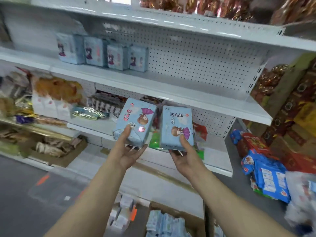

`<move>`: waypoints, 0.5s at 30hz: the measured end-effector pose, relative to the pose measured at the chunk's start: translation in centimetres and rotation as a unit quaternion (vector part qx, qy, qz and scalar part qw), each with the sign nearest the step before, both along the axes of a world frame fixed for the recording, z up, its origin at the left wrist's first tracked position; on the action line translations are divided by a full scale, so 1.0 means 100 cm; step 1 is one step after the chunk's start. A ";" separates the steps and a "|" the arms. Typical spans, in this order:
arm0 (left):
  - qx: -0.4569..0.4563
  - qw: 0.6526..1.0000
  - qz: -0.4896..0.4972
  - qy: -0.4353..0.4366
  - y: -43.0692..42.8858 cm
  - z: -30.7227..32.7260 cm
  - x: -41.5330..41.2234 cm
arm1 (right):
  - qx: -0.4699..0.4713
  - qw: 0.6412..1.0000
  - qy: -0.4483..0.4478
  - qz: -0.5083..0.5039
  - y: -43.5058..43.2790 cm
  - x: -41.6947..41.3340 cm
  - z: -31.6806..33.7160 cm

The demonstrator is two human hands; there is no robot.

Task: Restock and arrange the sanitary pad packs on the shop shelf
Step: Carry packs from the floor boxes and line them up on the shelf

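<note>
My left hand (126, 149) grips a light blue pad pack (136, 117) from below, thumb on its front. My right hand (183, 155) holds a second, matching pad pack (177, 124) the same way. Both packs are raised in front of the lower shelves, just under the white middle shelf (179, 93). Several similar blue packs (102, 53) stand upright in a row at the left of that shelf, against the pegboard back. The shelf's right part is bare.
A cardboard box (164, 221) of blue packs sits on the floor below my arms. Blue packets (270, 180) and red boxes lie at the right. Snack bags fill the lower left shelves (56, 93) and the top shelf (205, 7).
</note>
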State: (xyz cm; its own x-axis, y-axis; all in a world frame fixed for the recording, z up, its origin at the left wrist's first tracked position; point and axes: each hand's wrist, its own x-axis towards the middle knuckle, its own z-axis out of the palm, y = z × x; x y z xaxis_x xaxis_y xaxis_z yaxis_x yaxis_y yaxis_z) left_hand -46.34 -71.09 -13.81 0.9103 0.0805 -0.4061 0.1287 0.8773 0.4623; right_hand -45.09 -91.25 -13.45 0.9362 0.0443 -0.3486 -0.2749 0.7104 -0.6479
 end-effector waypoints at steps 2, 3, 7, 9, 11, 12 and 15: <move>0.003 1.000 0.013 -0.014 0.023 0.025 0.011 | -0.001 1.000 -0.019 0.010 0.026 0.016 0.024; 0.004 1.000 0.019 -0.021 0.034 0.036 0.018 | 0.000 1.000 -0.023 0.013 0.038 0.025 0.034; 0.009 0.998 0.039 -0.051 0.075 0.070 0.054 | -0.009 0.999 -0.034 0.030 0.079 0.065 0.066; 0.021 0.996 0.048 -0.067 0.094 0.082 0.077 | -0.026 0.998 -0.057 0.031 0.095 0.094 0.078; 0.032 0.996 0.049 -0.071 0.111 0.095 0.101 | -0.057 0.995 -0.078 0.025 0.110 0.128 0.091; 0.035 0.996 0.048 -0.068 0.118 0.100 0.111 | -0.074 0.993 -0.086 0.019 0.114 0.142 0.097; 0.058 0.996 0.047 -0.055 0.148 0.119 0.149 | -0.104 0.990 -0.091 0.009 0.135 0.189 0.115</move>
State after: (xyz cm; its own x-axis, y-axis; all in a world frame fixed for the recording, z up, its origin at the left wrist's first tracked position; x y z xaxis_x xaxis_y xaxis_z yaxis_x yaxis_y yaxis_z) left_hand -31.41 -56.33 -1.94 0.9349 0.2073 -0.2882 -0.0074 0.8231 0.5679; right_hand -26.15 -77.72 -1.98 0.9842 0.0078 -0.1769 -0.1516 0.5529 -0.8193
